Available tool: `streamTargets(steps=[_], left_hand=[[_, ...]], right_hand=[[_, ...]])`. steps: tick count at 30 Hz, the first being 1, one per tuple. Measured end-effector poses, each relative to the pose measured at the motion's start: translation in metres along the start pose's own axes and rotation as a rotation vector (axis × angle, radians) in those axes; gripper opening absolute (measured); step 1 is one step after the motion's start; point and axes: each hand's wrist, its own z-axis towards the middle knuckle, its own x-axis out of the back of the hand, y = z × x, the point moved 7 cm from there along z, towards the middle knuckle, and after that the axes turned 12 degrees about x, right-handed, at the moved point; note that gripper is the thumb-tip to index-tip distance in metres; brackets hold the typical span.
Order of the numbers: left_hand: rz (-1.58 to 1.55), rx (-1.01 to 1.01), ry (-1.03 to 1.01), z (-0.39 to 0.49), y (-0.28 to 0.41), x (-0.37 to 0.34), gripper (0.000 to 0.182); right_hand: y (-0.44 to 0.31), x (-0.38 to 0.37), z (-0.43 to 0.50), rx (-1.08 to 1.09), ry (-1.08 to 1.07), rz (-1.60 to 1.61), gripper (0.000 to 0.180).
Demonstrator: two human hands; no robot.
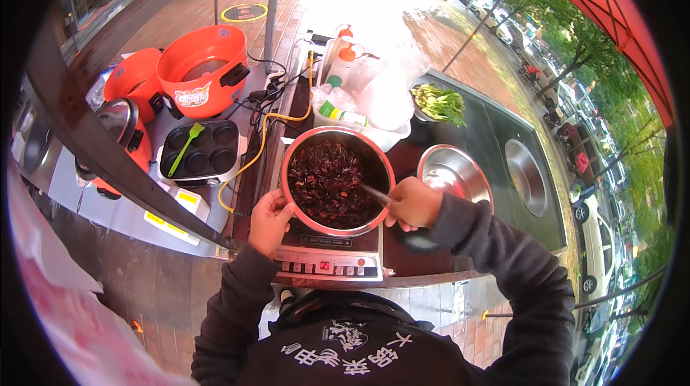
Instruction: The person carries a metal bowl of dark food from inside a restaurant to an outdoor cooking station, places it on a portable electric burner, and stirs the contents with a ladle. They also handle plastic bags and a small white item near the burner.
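Note:
A round metal pot [338, 233] stands on an induction cooker [329, 261] whose red display is lit. Dark reddish, shredded food with small orange bits [323, 186] fills much of the pot. My left hand [270, 223] grips the pot's left rim, thumb on top. In my right hand [412, 204] is the handle of a metal utensil [375, 194]; its far end is hidden in the food. Just right of that hand sits a shiny steel bowl [450, 167].
Behind the pot stands a white plastic bin [396, 139] with bags and squeeze bottles [345, 60]. Leafy greens [439, 104] are at the back right. A metal basin [525, 177] lies farther right. Leftward are orange pots [202, 73], a moulded pan [202, 151] with a green brush [186, 149], and a yellow cable [264, 135].

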Motion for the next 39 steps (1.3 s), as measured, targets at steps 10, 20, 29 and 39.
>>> streamTargets(steps=[10,20,29,39], left_hand=[[0.023,0.043,-0.003,0.001,0.001,0.006,0.036],[0.151,0.024,0.001,-0.002,0.014,-0.002,0.06],[0.157,0.063,-0.01,-0.005,0.017,-0.008,0.059],[0.164,0.085,0.012,-0.005,0.016,-0.007,0.058]], right_hand=[[-0.031,-0.008,-0.087,0.524,0.33,-1.104,0.039],[-0.03,0.022,-0.127,0.624,0.174,-1.16,0.043],[0.023,-0.04,-0.075,0.491,0.276,-1.343,0.044],[0.07,-0.051,-0.037,0.492,0.515,-0.862,0.054]])
